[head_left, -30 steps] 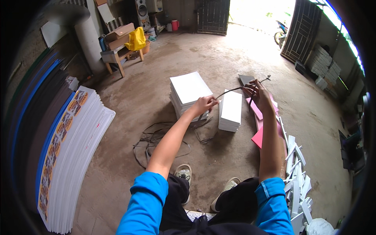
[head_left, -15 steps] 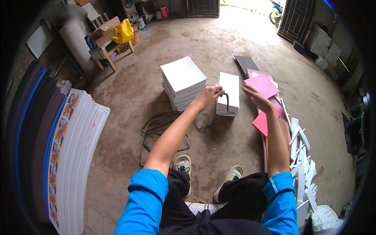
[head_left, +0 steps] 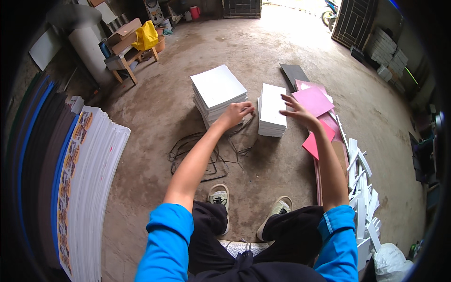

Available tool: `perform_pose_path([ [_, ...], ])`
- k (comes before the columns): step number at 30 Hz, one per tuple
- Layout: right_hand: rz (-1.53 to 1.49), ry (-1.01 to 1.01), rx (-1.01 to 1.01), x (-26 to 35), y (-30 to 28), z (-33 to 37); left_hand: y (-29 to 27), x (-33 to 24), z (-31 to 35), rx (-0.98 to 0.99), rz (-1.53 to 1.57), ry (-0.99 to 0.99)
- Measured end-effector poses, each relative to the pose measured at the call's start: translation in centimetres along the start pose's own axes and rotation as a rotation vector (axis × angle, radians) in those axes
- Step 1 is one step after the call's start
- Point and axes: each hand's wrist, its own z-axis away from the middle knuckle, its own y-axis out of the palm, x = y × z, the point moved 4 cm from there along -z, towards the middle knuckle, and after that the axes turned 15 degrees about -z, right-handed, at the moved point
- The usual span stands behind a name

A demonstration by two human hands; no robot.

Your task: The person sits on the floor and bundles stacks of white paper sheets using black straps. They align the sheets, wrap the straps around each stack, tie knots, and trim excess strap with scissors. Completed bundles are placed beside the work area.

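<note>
Two stacks of white sheets stand on the concrete floor ahead of me: a wider stack (head_left: 218, 85) on the left and a narrower stack (head_left: 271, 105) beside it. My left hand (head_left: 232, 115) is closed with its fingertips pinching a thin black rubber cord (head_left: 253, 113), in the gap between the stacks. More of the black cord lies in loose loops (head_left: 206, 177) on the floor, partly behind my left forearm. My right hand (head_left: 300, 113) is open, fingers spread, at the right edge of the narrow stack, holding nothing. Whether it touches the sheets I cannot tell.
Pink sheets (head_left: 314, 101) and a dark board (head_left: 293, 75) lie right of the narrow stack, with white offcuts (head_left: 361, 188) nearer me. Tall piles of white panels (head_left: 101, 178) line the left. A wooden stand (head_left: 127, 66) with a yellow bag (head_left: 146, 36) is far left.
My left hand has moved left with the cord, off the narrow stack's top. The right hand has shifted slightly left, its fingers now spread. The loops of cord on the floor have shifted.
</note>
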Motion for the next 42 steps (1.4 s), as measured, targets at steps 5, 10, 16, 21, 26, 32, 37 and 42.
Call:
perform_pose_path([
  [5,-0.168,0.246,0.244,-0.5,1.7,-1.1,-0.4,-4.6,-1.8,0.02,0.055,0.056],
  [10,-0.391,0.087,-0.624,-3.0,-13.0,2.2,-1.6,4.9,1.6,-0.046,-0.111,-0.157],
  [16,0.133,0.313,-1.333,-9.8,-27.0,13.1,-0.6,7.5,3.0,-0.054,-0.044,-0.237],
  [21,0.51,0.299,-0.48,-4.1,-12.8,2.3,1.2,0.2,-0.9,0.006,-0.043,-0.046],
  [26,-0.014,0.143,0.383,-0.8,1.3,-1.1,0.9,-5.8,-2.9,0.03,0.036,0.077],
  [32,-0.325,0.133,-0.397,0.0,-6.8,-0.1,-0.3,1.2,-0.1,-0.001,-0.046,-0.048],
  [37,-0.842,0.059,-1.168,-3.8,-18.3,6.9,-2.1,9.4,4.5,-0.084,-0.11,-0.321],
  [42,-0.889,0.008,-1.236,-6.1,-23.4,10.9,-1.9,8.7,5.2,0.08,-0.32,-0.342],
])
